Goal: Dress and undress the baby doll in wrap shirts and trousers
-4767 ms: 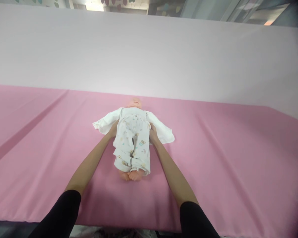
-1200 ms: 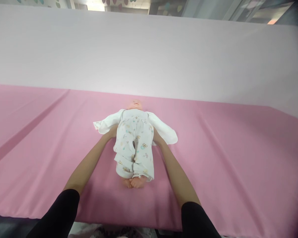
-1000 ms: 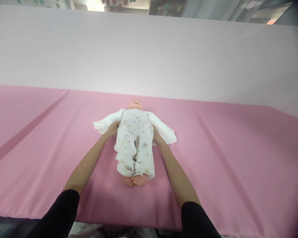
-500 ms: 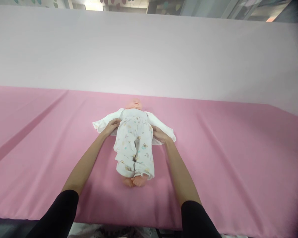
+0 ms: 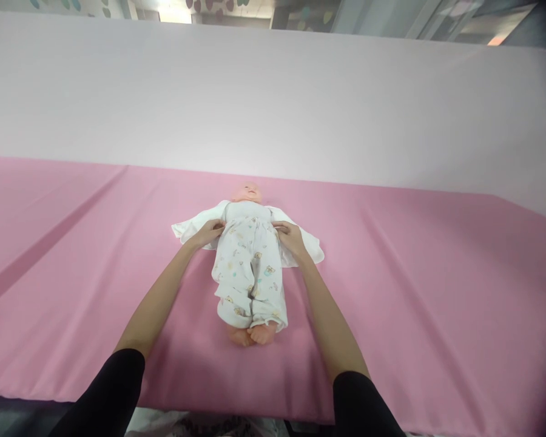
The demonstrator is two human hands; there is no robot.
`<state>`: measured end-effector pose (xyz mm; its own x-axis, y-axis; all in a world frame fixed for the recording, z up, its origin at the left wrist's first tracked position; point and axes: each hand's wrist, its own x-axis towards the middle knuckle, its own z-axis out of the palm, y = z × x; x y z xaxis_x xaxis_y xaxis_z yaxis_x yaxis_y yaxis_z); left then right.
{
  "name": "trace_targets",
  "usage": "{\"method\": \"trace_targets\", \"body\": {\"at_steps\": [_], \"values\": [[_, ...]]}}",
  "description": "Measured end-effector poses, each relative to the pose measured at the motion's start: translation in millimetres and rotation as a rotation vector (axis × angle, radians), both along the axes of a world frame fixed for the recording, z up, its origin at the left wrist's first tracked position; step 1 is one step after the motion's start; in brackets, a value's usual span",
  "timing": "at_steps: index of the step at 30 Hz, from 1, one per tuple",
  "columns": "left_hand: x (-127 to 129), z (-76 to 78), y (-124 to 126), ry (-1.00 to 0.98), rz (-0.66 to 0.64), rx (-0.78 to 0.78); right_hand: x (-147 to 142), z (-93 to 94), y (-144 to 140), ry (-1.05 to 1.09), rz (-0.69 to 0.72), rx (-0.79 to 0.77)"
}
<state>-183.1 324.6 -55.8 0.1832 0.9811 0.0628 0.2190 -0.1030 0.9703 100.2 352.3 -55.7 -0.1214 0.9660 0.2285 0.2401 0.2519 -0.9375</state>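
Note:
A baby doll (image 5: 247,193) lies on its back on the pink sheet (image 5: 414,273), head away from me and bare feet toward me. It wears white printed trousers (image 5: 250,273), and a white top (image 5: 307,243) lies spread open under it on both sides. My left hand (image 5: 208,232) pinches the left side of the trousers' waistband. On the other side of the waist, my right hand (image 5: 291,238) pinches the waistband too. Both my forearms reach in from below, flanking the doll's legs.
A pale lilac panel (image 5: 273,103) rises behind the pink sheet. The sheet's near edge runs along the bottom of the view. A long crease (image 5: 50,243) crosses the sheet at the left.
My hands have come out from under the doll's hips and moved up onto the waistband. The trousers now sit lower on the body, and the doll's chest shows more.

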Motion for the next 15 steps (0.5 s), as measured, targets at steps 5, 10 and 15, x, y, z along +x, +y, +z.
{"method": "trace_targets", "body": {"at_steps": [5,10,15], "values": [[-2,8.2,0,0.112,-0.006,0.054,15,11.2,-4,-0.015,0.156,-0.180],[-2,10.3,1,0.252,0.038,0.201,15,9.1,-2,0.048,0.220,-0.088],[1,9.0,-2,0.323,0.083,0.331,-1,-10.3,2,0.191,0.108,-0.026]]}}
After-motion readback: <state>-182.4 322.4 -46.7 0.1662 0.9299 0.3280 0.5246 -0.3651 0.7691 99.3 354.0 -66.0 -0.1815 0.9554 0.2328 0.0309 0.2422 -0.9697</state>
